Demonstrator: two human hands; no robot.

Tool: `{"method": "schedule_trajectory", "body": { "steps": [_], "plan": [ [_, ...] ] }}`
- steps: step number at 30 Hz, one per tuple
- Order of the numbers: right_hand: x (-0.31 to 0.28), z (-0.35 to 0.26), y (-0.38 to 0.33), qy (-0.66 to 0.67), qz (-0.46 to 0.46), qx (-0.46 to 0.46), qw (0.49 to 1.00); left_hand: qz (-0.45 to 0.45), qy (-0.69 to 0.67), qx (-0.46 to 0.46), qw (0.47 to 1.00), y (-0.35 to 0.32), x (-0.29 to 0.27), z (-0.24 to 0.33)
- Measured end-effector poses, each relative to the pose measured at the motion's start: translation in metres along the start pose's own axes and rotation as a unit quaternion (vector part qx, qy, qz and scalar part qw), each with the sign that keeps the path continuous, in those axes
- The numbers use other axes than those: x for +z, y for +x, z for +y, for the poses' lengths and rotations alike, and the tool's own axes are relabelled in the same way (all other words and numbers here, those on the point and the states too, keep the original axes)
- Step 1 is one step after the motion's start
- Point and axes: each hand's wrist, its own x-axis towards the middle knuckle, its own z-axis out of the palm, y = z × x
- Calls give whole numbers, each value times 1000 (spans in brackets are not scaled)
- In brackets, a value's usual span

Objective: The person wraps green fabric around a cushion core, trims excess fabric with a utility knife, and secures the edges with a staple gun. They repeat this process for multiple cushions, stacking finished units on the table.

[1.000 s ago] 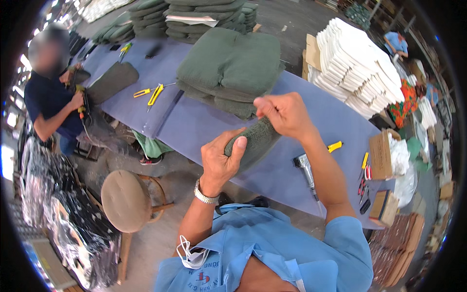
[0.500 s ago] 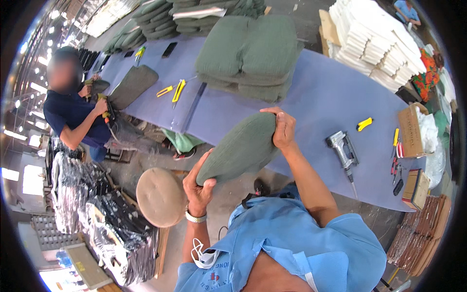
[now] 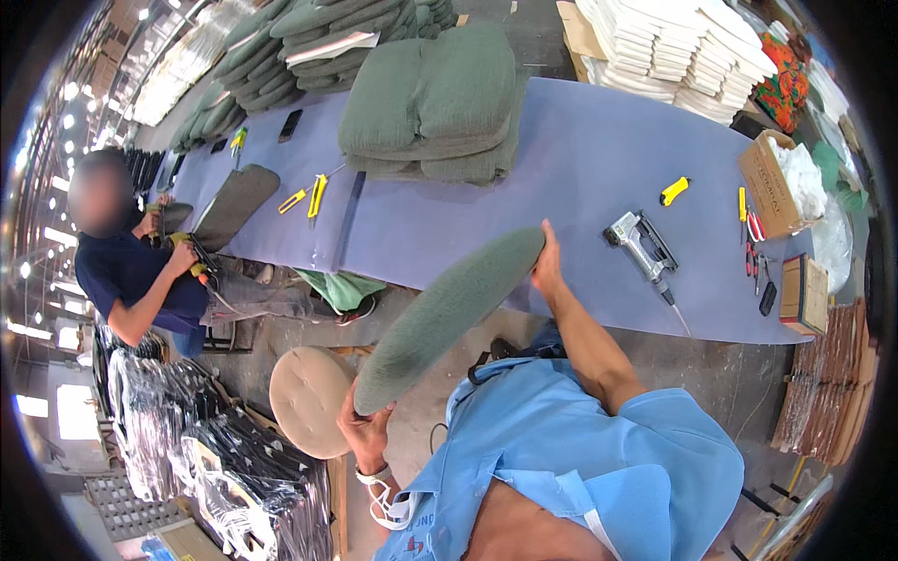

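A dark green fabric-covered cushion [image 3: 449, 313] is held up in front of me, tilted so its far end points right. My left hand [image 3: 367, 432] grips its lower left end, the fingers partly behind it. At the upper right end my right hand [image 3: 550, 262] holds the edge, with most of its fingers hidden by the cushion. The cushion is off the table, over the gap between the table edge and my body. On the table beyond, a grey staple gun [image 3: 641, 248] with a hose lies to the right of my right hand.
The blue-grey table [image 3: 561, 178] carries stacked green cushions [image 3: 430, 103], yellow cutters [image 3: 673, 191], hand tools [image 3: 753, 234] and a cardboard box [image 3: 781, 182]. A round beige cushion [image 3: 313, 402] is at lower left, near plastic-wrapped goods [image 3: 253, 477]. A co-worker [image 3: 140, 271] handles a dark panel at left.
The green cushion has turned more edge-on, its left end dropping lower. My left hand has moved down with it. The whole view has shifted, moving the table items left.
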Motion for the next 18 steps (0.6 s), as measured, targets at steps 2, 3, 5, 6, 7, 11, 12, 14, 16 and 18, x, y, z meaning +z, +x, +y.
{"method": "schedule_trajectory", "body": {
  "steps": [2,3,5,6,7,11,12,14,16,18],
  "plan": [
    [13,-45,26,-12,-11,-89,996,20,-73,-47,996,9,16,-22],
    [19,-84,40,-38,-18,-129,991,24,-104,-33,994,18,36,-12],
    [81,-183,-3,-165,13,-281,945,6,-94,38,995,37,70,-4],
    [93,-231,-10,-212,-9,-333,919,-8,-97,75,992,47,94,0],
    [105,-269,-16,-256,-35,-381,888,-24,-89,79,993,59,119,4],
    [142,-333,-57,-455,-64,-521,719,-32,-167,-5,985,79,203,-3],
    [140,-329,-59,-501,-77,-550,664,-15,-132,37,990,81,218,3],
    [126,-299,-67,-538,-103,-622,559,14,-51,115,992,89,238,28],
    [122,-273,-82,-542,-142,-654,509,-30,-10,202,979,105,245,90],
    [125,-278,-100,-535,-213,-639,509,-5,17,327,945,123,259,135]
  ]
}}
